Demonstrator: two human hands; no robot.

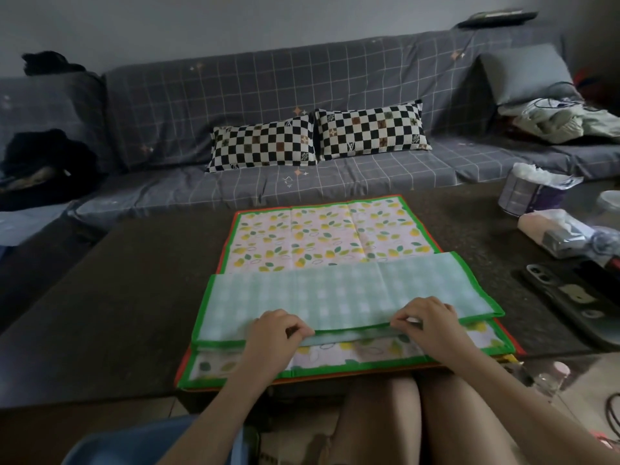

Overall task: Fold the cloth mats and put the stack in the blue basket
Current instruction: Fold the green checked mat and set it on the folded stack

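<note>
Blue basket: I see the rounded rim of a blue plastic basket (pixel 141 441) nearest to me at the bottom left, on the floor below the surface's near edge, partly hidden by the left forearm.
Legs: my bare knees (pixel 419 421) sit just under the near edge of the surface, right of the basket.
Left hand: my left hand (pixel 278 327) has its fingers curled, pinching the near folded edge of the green-bordered cloth mat (pixel 335 243).
Right hand: my right hand (pixel 426 317) grips the same folded edge just beside the left, thumb and fingers curled round the green binding.
Folded flap: between and beyond both hands lies the mat's pale green checked underside (pixel 342 293), turned over onto its lemon-and-leaf printed face, so the flap covers the middle band of the mat.
Mat position: I see the printed face showing nearer than the hands and again beyond the flap; the mat lies flat in the middle of the dark brown surface (pixel 117 297).
Mat beneath: an orange-edged cloth mat (pixel 436 245) peeks out along the sides, under the green-bordered one.
Right side: a dark phone case (pixel 570 297) and a pink tissue pack (pixel 550 226) lie well apart from the mats, with a purple tissue roll pack (pixel 530 193) farther back.
Far: a grey grid-patterned sofa (pixel 235 95) carries two black-and-white chequered cushions (pixel 318 139).
</note>
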